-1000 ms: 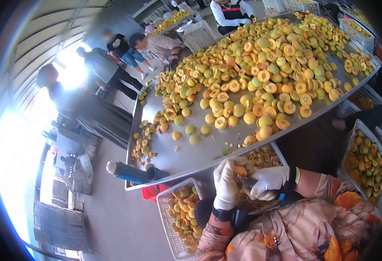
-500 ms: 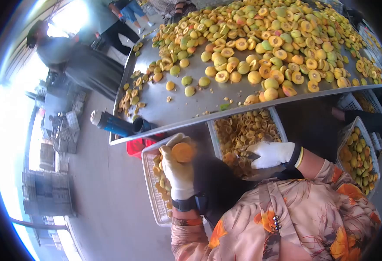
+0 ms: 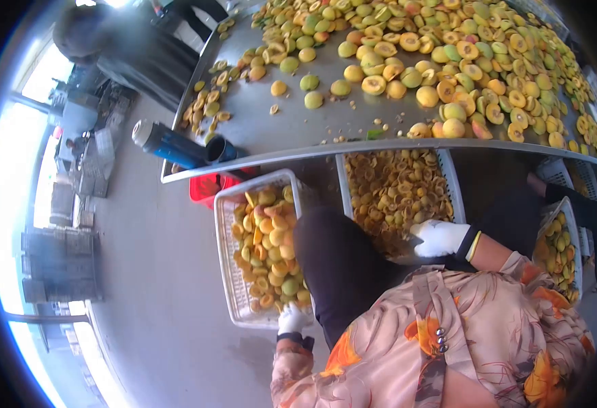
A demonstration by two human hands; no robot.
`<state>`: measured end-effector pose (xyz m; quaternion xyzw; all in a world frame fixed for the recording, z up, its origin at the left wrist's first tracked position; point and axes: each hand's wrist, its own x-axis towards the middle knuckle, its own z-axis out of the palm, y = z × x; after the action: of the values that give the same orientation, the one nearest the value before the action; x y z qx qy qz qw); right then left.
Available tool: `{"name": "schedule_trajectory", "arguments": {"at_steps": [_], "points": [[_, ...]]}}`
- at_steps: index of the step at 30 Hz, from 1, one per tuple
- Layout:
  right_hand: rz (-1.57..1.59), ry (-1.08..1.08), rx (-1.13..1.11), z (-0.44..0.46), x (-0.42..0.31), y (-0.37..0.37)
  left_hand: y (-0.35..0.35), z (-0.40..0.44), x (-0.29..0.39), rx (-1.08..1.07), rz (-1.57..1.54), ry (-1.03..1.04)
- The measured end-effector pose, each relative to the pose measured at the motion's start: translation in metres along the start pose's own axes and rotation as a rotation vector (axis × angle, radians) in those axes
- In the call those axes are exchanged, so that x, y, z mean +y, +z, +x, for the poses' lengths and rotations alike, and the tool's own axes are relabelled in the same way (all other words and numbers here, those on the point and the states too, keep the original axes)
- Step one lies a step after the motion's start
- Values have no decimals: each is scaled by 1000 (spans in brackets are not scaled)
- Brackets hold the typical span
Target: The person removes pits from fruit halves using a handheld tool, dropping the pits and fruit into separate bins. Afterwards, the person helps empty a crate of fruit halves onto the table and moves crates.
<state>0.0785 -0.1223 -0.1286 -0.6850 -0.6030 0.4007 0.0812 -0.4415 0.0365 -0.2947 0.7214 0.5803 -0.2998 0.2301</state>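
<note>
My left hand (image 3: 292, 318), in a white glove, is at the near end of a white plastic crate (image 3: 227, 299) of halved apricots (image 3: 271, 238). It touches the rim or the fruit there; its fingertips are not clear enough to show a grip. My right hand (image 3: 441, 238), also gloved, hovers at the near side of the middle crate (image 3: 346, 183), full of brownish-yellow apricot pieces (image 3: 397, 197). Its fingers are curled together around something dark and small that I cannot make out.
A metal table (image 3: 244, 129) heaped with apricot halves spans the front. On its left corner lie a blue thermos (image 3: 169, 144) and a dark cup (image 3: 221, 147). Below is a red container (image 3: 206, 187). Another fruit crate (image 3: 558, 241) stands right, near a person's arm (image 3: 570, 194).
My left hand has moved down from above the left crate to its near end, and the apricot half it held is no longer in it. My view has shifted; the right hand stays by the middle crate.
</note>
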Motion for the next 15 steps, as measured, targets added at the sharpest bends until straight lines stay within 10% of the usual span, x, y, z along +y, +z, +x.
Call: {"name": "schedule_trajectory", "arguments": {"at_steps": [5,9,15], "points": [[151,187,-106,-9,-17,-29,-42,15,31,-47,-105,-7],[195,122,-29,-8,-8,-28,-173,10,79,606,-194,104],[233,29,132,-3,2,-32,-379,9,280,847,-456,721]]}}
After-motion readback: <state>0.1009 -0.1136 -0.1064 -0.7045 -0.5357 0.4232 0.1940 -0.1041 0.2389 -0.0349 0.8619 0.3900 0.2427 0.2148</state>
